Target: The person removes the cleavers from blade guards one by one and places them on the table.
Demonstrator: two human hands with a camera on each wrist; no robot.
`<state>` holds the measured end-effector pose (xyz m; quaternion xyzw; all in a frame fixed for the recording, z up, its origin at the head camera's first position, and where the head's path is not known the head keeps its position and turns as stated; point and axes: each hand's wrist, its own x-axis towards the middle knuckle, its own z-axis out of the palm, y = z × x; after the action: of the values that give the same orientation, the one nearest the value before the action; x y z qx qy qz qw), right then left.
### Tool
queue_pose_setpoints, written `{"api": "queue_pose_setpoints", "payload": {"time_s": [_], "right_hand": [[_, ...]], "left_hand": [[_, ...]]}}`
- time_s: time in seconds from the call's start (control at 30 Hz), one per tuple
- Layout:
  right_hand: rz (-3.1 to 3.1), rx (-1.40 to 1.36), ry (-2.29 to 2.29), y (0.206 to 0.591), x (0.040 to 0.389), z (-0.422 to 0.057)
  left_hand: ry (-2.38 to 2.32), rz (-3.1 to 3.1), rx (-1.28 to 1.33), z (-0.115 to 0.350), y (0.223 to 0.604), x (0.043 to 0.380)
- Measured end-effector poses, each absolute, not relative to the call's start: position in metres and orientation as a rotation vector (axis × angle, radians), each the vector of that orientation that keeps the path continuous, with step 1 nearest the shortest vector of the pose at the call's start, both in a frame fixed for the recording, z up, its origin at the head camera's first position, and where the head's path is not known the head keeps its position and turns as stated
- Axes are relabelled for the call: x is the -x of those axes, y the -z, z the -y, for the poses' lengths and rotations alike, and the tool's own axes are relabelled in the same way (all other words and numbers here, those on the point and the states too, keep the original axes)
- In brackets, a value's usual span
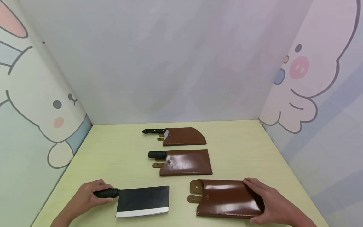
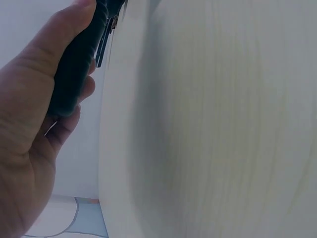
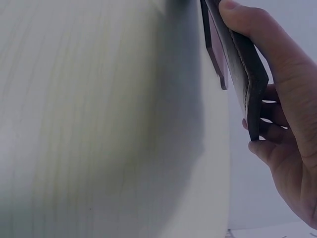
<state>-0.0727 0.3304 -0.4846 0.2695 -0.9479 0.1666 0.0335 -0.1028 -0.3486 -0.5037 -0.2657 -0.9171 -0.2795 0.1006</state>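
Note:
At the front left of the table my left hand point(image 1: 88, 197) grips the black handle point(image 1: 106, 193) of a cleaver point(image 1: 143, 200). Its wide dark blade points right, with the bright cutting edge toward me. In the left wrist view the thumb and curled fingers go round the handle point(image 2: 79, 62). To the right, my right hand point(image 1: 269, 200) holds a brown leather knife sheath point(image 1: 229, 198) by its right end, thumb at the near edge and fingers at the far one. Two snap straps stick out from the sheath's left side, facing the blade. The right wrist view shows the sheath point(image 3: 250, 79) edge-on, lifted off the table.
Behind lie two sheathed knives: a black-handled cleaver in a rectangular brown sheath point(image 1: 187, 162), and farther back a knife with a riveted handle in a curved brown sheath point(image 1: 184, 136). The pale wooden table point(image 1: 113, 151) is bordered by walls point(image 1: 175, 63) with cartoon animals on the sides.

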Motion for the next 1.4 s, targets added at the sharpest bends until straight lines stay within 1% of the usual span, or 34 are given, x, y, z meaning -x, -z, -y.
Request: {"api": "queue_pose_setpoints", "payload": {"time_s": [0.53,1.03,1.4], "right_hand": [[2.919,-0.842,-0.386,0.494,0.078,-0.332],[3.104,-0.817,-0.452,0.499,0.082,-0.337],[3.128,-0.807,-0.471,0.503,0.081,-0.337]], "left_hand": [[0.816,2.689,0.816,0.35,0.512,0.106],[0.833,2.869,0.733,0.351,0.509,0.108],[0.794,2.991,0.696,0.351,0.513,0.11]]}}
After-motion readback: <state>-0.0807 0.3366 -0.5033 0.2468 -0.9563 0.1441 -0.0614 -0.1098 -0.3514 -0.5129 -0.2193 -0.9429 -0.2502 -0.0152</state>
